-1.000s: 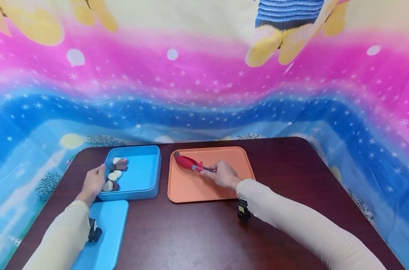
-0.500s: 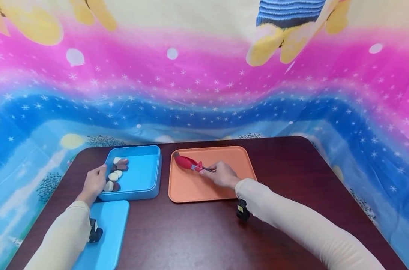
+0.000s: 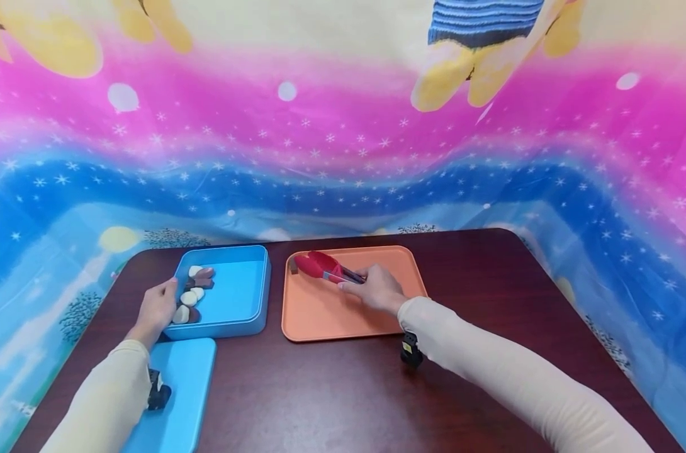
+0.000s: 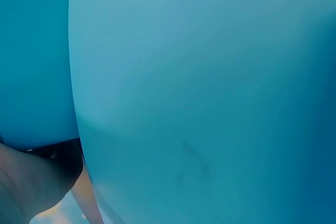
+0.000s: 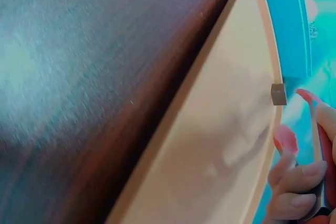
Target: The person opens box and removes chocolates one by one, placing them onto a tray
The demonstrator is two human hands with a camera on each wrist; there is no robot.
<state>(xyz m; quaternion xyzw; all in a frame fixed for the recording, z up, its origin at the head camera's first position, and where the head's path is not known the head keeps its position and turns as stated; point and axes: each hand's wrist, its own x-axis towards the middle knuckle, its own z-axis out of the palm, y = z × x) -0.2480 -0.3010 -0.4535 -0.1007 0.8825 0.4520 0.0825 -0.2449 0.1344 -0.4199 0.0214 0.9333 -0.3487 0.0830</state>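
My right hand (image 3: 379, 289) holds red-headed tongs (image 3: 316, 265) above the orange tray (image 3: 331, 321). The tongs are spread, their red tips beside a small brown block (image 3: 294, 266) in the tray's far left corner. In the right wrist view, the brown block (image 5: 279, 94) sits at the tray's edge, apart from the tongs' red tip (image 5: 286, 139). My left hand (image 3: 158, 307) grips the left wall of the light-blue box (image 3: 230, 328). Along that side inside lie several brown and white pieces (image 3: 192, 294), like chocolates.
A flat blue lid (image 3: 184, 384) lies in front of the box, partly under my left forearm. The dark wooden table (image 3: 298, 390) meets a patterned cloth backdrop (image 3: 343, 170) at its far edge. The box stands just left of the tray.
The tongs have gone from closed on the brown block to spread wide, and the block now stays in the tray's corner. My left hand keeps its hold on the box.
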